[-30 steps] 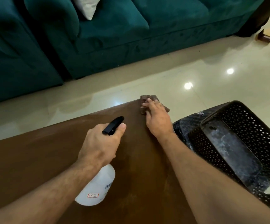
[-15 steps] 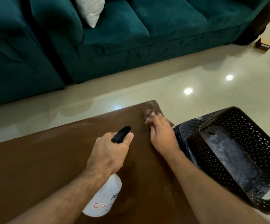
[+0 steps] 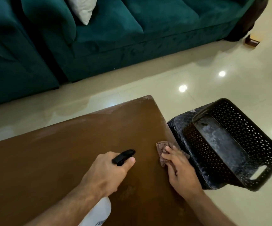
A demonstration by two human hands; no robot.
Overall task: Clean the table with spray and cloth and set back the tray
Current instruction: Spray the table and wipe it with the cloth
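Observation:
The brown wooden table [image 3: 66, 160] fills the lower left. My left hand [image 3: 106, 173] grips a white spray bottle [image 3: 97, 214] with a black nozzle [image 3: 123, 156] pointing right, held over the table. My right hand [image 3: 180, 170] presses a brown cloth [image 3: 162, 152] flat on the table near its right edge. A black perforated tray [image 3: 254, 144] rests tilted on a dark stool [image 3: 177, 128] just right of the table, off the tabletop.
A teal sofa [image 3: 132, 38] with a white cushion [image 3: 83, 8] runs along the back, with a teal armchair [image 3: 9, 54] at left. Glossy cream floor tiles [image 3: 213, 62] lie between sofa and table. A small brown object [image 3: 252, 41] sits on the floor at the far right.
My right hand has dragged the cloth back from the table's far right corner toward me along the right edge. The left hand still holds the bottle in much the same place.

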